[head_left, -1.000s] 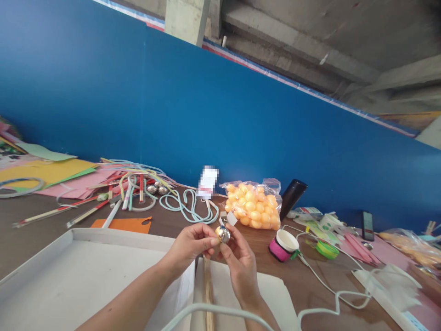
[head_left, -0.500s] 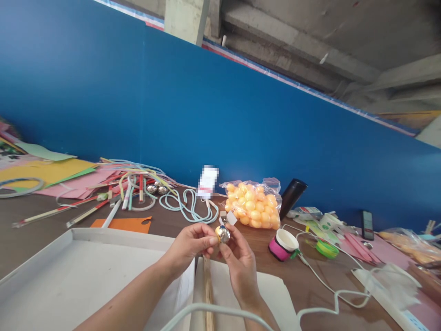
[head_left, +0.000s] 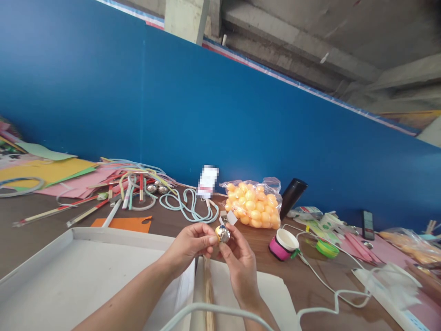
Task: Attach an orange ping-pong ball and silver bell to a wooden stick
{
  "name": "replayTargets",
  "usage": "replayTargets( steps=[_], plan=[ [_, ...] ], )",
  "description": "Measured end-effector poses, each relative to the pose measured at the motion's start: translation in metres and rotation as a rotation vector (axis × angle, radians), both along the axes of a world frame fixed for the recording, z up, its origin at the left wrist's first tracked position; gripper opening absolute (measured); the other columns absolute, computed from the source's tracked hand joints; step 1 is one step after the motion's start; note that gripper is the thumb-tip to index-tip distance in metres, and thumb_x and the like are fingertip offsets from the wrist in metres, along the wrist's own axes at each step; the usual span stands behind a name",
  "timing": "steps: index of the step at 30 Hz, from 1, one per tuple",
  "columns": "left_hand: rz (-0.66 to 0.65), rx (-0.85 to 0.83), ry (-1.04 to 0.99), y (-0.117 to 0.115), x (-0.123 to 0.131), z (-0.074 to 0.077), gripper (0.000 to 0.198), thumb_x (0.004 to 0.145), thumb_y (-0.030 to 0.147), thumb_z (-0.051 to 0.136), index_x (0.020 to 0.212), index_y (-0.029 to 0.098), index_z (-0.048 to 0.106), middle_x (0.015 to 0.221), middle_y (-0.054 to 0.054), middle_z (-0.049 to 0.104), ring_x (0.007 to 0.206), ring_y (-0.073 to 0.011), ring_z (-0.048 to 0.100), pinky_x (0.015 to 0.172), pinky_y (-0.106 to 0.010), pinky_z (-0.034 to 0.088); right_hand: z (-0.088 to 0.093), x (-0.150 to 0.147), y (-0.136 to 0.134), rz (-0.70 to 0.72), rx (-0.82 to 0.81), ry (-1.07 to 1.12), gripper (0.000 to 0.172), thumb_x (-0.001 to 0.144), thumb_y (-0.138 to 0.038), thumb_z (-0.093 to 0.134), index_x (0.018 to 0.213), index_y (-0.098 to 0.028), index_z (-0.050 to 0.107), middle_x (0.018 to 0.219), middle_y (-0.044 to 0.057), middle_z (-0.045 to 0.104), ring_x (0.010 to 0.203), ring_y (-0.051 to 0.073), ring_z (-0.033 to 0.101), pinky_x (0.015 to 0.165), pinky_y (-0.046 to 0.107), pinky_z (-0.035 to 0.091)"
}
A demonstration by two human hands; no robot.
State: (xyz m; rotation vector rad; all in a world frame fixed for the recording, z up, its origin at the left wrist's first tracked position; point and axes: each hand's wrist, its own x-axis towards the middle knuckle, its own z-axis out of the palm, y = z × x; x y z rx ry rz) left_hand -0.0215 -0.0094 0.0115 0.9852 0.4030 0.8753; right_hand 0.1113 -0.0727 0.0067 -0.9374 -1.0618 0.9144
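A small ball [head_left: 223,234], mostly covered in shiny silver foil with some yellow-orange showing on its left side, is held between both hands above the table. My left hand [head_left: 196,241] pinches its left side with thumb and fingertips. On the right, the thumb and fingers of my right hand [head_left: 239,262] close on the foil side. Just beyond the ball lies a small open white box [head_left: 231,218], partly hidden by the fingers. Beneath the hands are a wooden strip [head_left: 208,294] and white sheets [head_left: 268,285].
A white tray [head_left: 74,234] stands at the left. Behind are a bag of orange balls [head_left: 253,204], a black cylinder [head_left: 292,197] and a coiled pale-blue cord [head_left: 188,211]. A pink-banded cup [head_left: 283,245], white cables and a power strip [head_left: 382,299] lie to the right.
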Motion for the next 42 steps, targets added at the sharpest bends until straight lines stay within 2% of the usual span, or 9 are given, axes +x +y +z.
replayTargets(
  steps=[7,17,28,35,42],
  plan=[
    [-0.025,0.008,-0.032,-0.0002,0.0002,-0.0001,0.014,0.070,0.022,0.067,0.069,0.013,0.057,0.055,0.001,0.055,0.049,-0.0061,0.049,0.052,-0.020,0.037,0.0002,0.0001,-0.0004,0.025,-0.007,0.012,0.038,0.079,-0.023,0.064,0.116,-0.024,0.053,0.099,0.004,0.063,0.085,0.020,0.061,0.070,0.029,0.054],
    [-0.031,0.001,-0.027,-0.0008,-0.0014,0.0013,0.016,0.068,0.024,0.069,0.068,0.013,0.058,0.055,0.002,0.054,0.049,-0.0063,0.049,0.053,-0.020,0.038,0.0004,0.0001,0.0006,0.022,-0.006,0.010,0.038,0.079,-0.023,0.063,0.116,-0.023,0.053,0.102,0.005,0.063,0.092,0.021,0.060,0.073,0.030,0.053],
    [-0.024,0.009,0.019,0.0002,-0.0023,0.0027,0.018,0.067,0.026,0.070,0.069,0.013,0.058,0.058,0.001,0.056,0.051,-0.0069,0.051,0.054,-0.021,0.040,0.0037,0.0008,0.0002,0.007,-0.021,-0.077,0.038,0.079,-0.027,0.063,0.116,-0.024,0.055,0.102,0.004,0.063,0.090,0.023,0.060,0.074,0.034,0.054],
    [-0.010,0.024,0.084,0.0013,-0.0052,0.0009,0.020,0.067,0.028,0.070,0.070,0.013,0.057,0.059,0.000,0.058,0.052,-0.0093,0.054,0.057,-0.025,0.045,0.0003,0.0036,0.0020,-0.021,0.010,-0.177,0.035,0.079,-0.026,0.063,0.113,-0.024,0.058,0.108,0.005,0.061,0.096,0.024,0.058,0.082,0.035,0.050],
    [-0.004,0.018,0.097,0.0014,-0.0060,0.0001,0.022,0.065,0.029,0.071,0.068,0.013,0.056,0.057,0.001,0.057,0.051,-0.0092,0.055,0.061,-0.028,0.048,-0.0004,0.0049,0.0019,-0.008,-0.020,-0.195,0.035,0.078,-0.028,0.063,0.113,-0.023,0.058,0.106,0.006,0.061,0.095,0.025,0.059,0.078,0.035,0.053]
  ],
)
